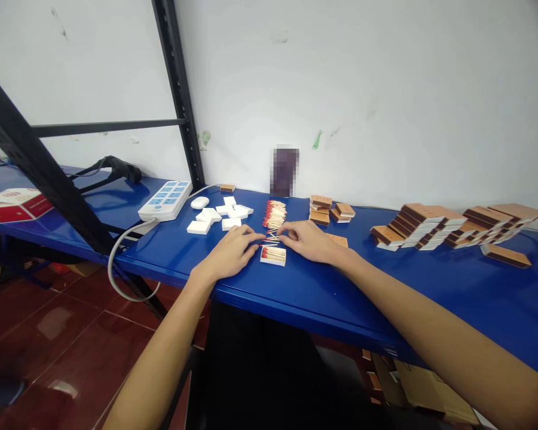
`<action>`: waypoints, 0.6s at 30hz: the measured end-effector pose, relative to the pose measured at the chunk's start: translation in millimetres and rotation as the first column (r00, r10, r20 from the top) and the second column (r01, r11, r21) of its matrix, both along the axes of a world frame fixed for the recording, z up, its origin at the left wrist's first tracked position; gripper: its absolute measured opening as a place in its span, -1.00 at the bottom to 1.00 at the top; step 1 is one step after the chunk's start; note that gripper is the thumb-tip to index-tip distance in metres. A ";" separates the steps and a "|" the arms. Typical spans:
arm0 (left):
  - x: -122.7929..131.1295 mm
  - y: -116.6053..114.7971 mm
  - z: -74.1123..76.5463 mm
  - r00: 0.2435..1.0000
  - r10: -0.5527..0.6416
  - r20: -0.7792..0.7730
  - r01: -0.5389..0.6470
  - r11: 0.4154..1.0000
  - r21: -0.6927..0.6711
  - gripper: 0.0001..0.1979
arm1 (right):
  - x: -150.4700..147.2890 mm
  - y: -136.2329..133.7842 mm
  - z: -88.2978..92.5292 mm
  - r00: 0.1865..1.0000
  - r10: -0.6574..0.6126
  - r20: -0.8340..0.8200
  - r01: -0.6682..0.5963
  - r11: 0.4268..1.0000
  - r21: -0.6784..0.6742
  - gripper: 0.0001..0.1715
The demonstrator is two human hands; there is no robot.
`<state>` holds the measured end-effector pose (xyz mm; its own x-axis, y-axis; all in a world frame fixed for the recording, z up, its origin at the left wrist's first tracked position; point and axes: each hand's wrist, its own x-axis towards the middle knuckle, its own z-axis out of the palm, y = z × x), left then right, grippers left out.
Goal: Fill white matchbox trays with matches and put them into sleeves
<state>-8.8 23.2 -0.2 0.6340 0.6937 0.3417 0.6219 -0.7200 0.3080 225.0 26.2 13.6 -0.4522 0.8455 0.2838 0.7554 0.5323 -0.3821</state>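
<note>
On the blue shelf [323, 292] my left hand [231, 254] and my right hand [309, 240] lie close together, fingers curled down onto a few loose matches [269, 237] between them. Just in front of my fingertips sits an open white matchbox tray [273, 255] filled with red-tipped matches. Behind it lies a heap of red-tipped matches [274, 214]. Several empty white trays [219, 217] lie to the left of the heap. Whether my fingers pinch a match is hard to see.
Brown matchbox sleeves [327, 209] sit behind my right hand, with long overlapping rows of boxes [443, 226] further right. A white power strip [165, 200] with its cable lies left, beside a black rack post [179, 89]. A red and white box [15, 203] lies far left.
</note>
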 end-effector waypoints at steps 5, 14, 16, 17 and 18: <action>0.3 0.4 -2.5 1.000 -0.001 -0.001 0.001 1.000 -0.014 -0.62 | -1.4 0.7 -1.4 1.000 0.011 -0.007 -0.011 1.000 0.001 -0.76; 0.0 -0.1 -1.6 1.000 -0.014 0.019 0.015 0.999 -0.031 -0.63 | -2.3 1.3 -1.7 0.999 0.046 0.002 -0.046 0.998 0.038 -0.71; 0.2 -0.7 -1.2 1.000 -0.015 0.013 0.016 0.999 -0.032 -0.61 | -2.5 2.7 -3.0 0.998 0.054 -0.011 -0.053 0.996 0.069 -0.69; 0.5 -1.1 -0.8 1.000 -0.015 0.005 0.015 0.999 -0.031 -0.61 | -2.6 3.3 -3.8 0.998 0.055 -0.017 -0.054 0.995 0.083 -0.68; 0.7 -1.5 -0.5 1.000 -0.014 -0.005 0.014 0.999 -0.029 -0.60 | -2.6 3.9 -4.6 0.998 0.057 -0.021 -0.055 0.994 0.095 -0.68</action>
